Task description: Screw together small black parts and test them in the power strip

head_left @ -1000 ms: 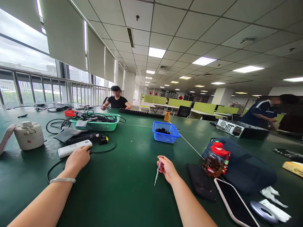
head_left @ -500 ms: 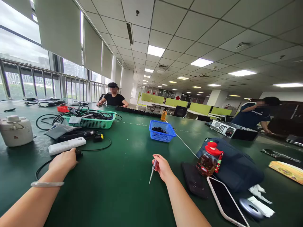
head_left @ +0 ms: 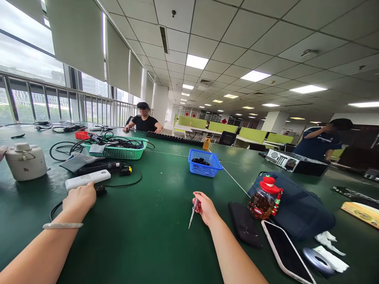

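Observation:
My right hand (head_left: 204, 207) is closed round the handle of a slim screwdriver (head_left: 194, 209). Its thin metal shaft points down toward the green table, the tip apart from my fingers. On the left, my left hand (head_left: 79, 198) rests low with curled fingers, right by a white power bank (head_left: 88, 180). A black cable plug (head_left: 101, 191) sticks out beside those fingertips, and its cable comes out on the hand's other side. The undersides of the left fingers are hidden, so what they grip, if anything, does not show.
Ahead stands a blue basket (head_left: 205, 167) with small black parts. A green basket (head_left: 121, 152) of cables and a white jug (head_left: 26, 163) are at left. At right lie a phone (head_left: 287, 252), black pouch (head_left: 245, 225), red-lidded jar (head_left: 262, 203) and dark bag (head_left: 302, 209). Two people are farther off.
The view has shifted slightly, so the table things sit a little farther right. Both hands keep nearly the same pose, the screwdriver still in my right hand. The standing person's lowered arm has moved.

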`<state>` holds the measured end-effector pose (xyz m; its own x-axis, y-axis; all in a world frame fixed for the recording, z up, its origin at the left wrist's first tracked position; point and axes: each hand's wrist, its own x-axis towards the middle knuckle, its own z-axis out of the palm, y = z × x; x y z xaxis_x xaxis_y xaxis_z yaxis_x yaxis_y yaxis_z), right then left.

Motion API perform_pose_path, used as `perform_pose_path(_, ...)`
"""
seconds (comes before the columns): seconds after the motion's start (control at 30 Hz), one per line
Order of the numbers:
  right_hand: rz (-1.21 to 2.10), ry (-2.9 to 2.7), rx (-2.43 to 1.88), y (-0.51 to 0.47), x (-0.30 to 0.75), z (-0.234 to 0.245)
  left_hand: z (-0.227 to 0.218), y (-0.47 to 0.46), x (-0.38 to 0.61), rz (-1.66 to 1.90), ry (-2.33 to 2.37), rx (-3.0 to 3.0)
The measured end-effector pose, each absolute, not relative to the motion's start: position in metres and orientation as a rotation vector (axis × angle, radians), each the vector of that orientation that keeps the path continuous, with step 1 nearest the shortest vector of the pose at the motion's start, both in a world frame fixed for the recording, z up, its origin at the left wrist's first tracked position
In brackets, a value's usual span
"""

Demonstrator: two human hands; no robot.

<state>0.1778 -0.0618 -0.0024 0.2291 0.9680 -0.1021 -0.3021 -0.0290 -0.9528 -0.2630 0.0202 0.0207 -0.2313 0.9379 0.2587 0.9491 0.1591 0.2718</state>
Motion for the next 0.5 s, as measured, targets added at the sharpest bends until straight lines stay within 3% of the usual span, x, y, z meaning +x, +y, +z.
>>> perform_pose_path(0.27,1.213,-0.775,-1.153,-0.062,0.178,-0.001,0.032,0.016,-0.232,-0.477,-1.993,-2.021)
perform_pose_path(0.5,1.21,-0.776,-1.159,-0.063,0.178,-0.001,0.02,0.022,-0.232,-0.436,-2.046,-2.01)
